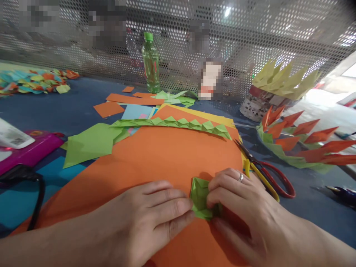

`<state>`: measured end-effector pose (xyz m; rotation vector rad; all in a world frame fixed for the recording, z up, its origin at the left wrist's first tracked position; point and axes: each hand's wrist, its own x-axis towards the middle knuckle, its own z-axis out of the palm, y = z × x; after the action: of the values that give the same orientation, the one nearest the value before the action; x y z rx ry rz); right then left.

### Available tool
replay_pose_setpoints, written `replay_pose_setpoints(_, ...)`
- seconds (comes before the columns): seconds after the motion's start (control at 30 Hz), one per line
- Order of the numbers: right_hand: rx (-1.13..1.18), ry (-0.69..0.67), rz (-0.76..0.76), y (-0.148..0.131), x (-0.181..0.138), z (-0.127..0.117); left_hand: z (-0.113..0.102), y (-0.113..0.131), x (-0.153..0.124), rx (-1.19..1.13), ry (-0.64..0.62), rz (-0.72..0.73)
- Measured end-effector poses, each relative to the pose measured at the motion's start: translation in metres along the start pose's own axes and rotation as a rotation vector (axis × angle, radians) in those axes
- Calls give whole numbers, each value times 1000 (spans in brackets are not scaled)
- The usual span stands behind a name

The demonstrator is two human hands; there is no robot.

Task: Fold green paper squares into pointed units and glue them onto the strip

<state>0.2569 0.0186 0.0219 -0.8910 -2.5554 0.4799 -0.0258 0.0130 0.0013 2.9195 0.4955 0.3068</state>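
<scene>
A small folded piece of green paper [200, 198] lies on a large orange sheet [144, 159] between my two hands. Flat on the sheet, my left hand [158, 215] has its fingers stretched out, with the tips touching the left edge of the green piece. My right hand [244, 204], with a ring on one finger, curls its fingers over the right side of that piece and grips it. Part of the piece is hidden under those fingers. Beyond the hands, a long green paper strip with pointed folds [178, 123] stretches across the orange sheet's far end.
Scissors with red and yellow handles [267, 174] lie right of the sheet. Beside them is a ring of orange paper points [300, 144]. Green sheets [89, 144], a magenta tool with a black cord [41, 148], and a green-capped bottle [151, 66] stand around. A perforated metal panel [172, 44] rises behind.
</scene>
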Motion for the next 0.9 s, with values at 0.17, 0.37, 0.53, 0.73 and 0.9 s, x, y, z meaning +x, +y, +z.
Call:
replay_pose_setpoints(0.17, 5, 17, -27, -1, 2, 2, -2, -1, 2, -27, 56, -23)
replay_pose_setpoints(0.37, -21, 58, -86, 8, -1, 7, 1, 0, 3, -6, 72, -17)
replay_pose_setpoints(0.53, -130, 116, -216, 8, -1, 8, -1, 2, 4, -1, 48, -11)
replay_pose_setpoints(0.73, -279, 75, -364, 8, -3, 2, -6, 0, 1, 11, 17, 23)
replay_pose_setpoints(0.9, -369, 43, -423, 9, -5, -1, -4, 1, 0, 26, 45, 8)
